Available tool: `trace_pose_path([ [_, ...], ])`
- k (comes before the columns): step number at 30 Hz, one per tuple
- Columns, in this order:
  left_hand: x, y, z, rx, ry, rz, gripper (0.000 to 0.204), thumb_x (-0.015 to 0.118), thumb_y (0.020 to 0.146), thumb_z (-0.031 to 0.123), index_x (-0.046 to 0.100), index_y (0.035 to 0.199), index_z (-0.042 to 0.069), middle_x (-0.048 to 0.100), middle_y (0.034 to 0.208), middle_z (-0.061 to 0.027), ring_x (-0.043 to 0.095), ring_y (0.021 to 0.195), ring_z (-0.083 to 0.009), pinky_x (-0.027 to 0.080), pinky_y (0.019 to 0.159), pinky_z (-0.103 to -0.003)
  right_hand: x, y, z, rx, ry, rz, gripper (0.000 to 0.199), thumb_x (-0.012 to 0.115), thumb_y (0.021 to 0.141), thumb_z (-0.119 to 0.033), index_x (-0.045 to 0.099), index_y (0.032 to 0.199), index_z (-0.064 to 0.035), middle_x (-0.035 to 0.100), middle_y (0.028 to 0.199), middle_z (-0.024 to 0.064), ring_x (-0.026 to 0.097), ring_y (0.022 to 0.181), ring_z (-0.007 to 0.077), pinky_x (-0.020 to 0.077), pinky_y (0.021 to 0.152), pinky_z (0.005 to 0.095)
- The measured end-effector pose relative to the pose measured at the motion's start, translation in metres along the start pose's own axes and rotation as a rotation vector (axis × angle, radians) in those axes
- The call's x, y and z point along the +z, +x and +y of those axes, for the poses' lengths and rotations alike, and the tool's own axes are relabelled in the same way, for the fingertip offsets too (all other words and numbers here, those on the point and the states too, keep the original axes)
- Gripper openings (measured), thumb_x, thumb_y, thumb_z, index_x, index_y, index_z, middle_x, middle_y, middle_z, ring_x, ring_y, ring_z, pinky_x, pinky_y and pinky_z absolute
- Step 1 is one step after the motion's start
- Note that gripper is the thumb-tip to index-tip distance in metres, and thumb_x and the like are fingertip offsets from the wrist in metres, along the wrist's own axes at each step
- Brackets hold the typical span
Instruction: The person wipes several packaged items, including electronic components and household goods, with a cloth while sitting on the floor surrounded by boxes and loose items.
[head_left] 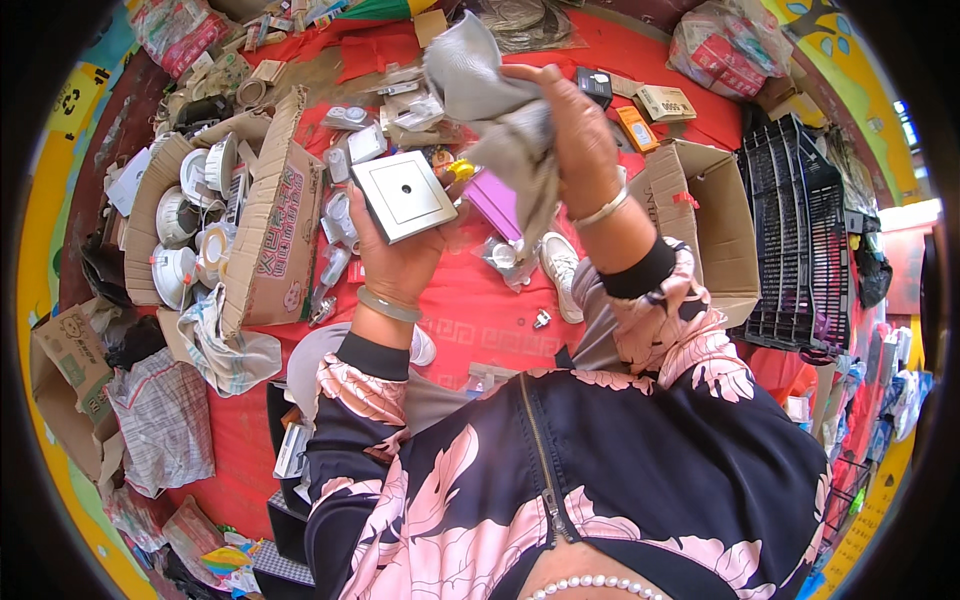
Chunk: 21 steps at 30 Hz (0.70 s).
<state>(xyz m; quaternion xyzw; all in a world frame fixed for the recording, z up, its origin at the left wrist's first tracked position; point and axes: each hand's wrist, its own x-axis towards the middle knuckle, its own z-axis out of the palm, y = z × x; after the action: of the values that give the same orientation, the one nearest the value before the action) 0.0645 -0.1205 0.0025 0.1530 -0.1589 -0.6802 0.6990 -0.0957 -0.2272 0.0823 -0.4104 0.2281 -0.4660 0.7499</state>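
Two open cardboard boxes flank the red floor covering [480, 320]: the left cardboard box [270, 230] holds at least six white round fittings [175, 272], the right cardboard box [705, 215] looks empty. One square grey panel [404, 196], raised above the clutter, rests in the left hand [395, 255], fingers curled beneath, while the right hand [575, 130] clutches one grey cloth [500, 110]. A firm wipe could, in judgement, tip the lightly held panel onto the hard items below.

Both forearms are rising from the lower edge, wrists bent upward in front of the chest. The left hand [395, 255] is cupping palm-up, fingers curling closed around what it holds. The right hand [570, 125] is reaching higher, fingers pinching shut.
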Motion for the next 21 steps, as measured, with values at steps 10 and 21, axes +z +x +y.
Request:
trace_pose_path([
  [10, -0.009, -0.006, -0.029, -0.133, 0.064, 0.095, 0.06, 0.042, 0.087, 0.055, 0.038, 0.13, 0.014, 0.045, 0.128, -0.0041, 0.044, 0.117, -0.0221, 0.035, 0.099, -0.04, 0.025, -0.019, 0.071, -0.823, -1.36, -0.34, 0.024, 0.051, 0.083, -0.02, 0.062, 0.103, -0.0097, 0.056, 0.115, 0.0105, 0.049, 0.112, 0.0284, 0.0341, 0.096, 0.0395],
  [21, 0.014, 0.0, -0.001, -0.05, 0.108, -0.022, 0.073, 0.034, 0.084, 0.064, 0.037, 0.129, 0.007, 0.055, 0.111, -0.0182, 0.057, 0.101, -0.0312, 0.048, 0.086, -0.046, -0.061, 0.062, 0.054, 0.005, -0.495, 0.267, 0.036, 0.046, 0.092, -0.032, 0.062, 0.089, -0.0004, 0.06, 0.072, 0.0085, 0.055, 0.065, 0.0149, 0.0468, 0.066, 0.031],
])
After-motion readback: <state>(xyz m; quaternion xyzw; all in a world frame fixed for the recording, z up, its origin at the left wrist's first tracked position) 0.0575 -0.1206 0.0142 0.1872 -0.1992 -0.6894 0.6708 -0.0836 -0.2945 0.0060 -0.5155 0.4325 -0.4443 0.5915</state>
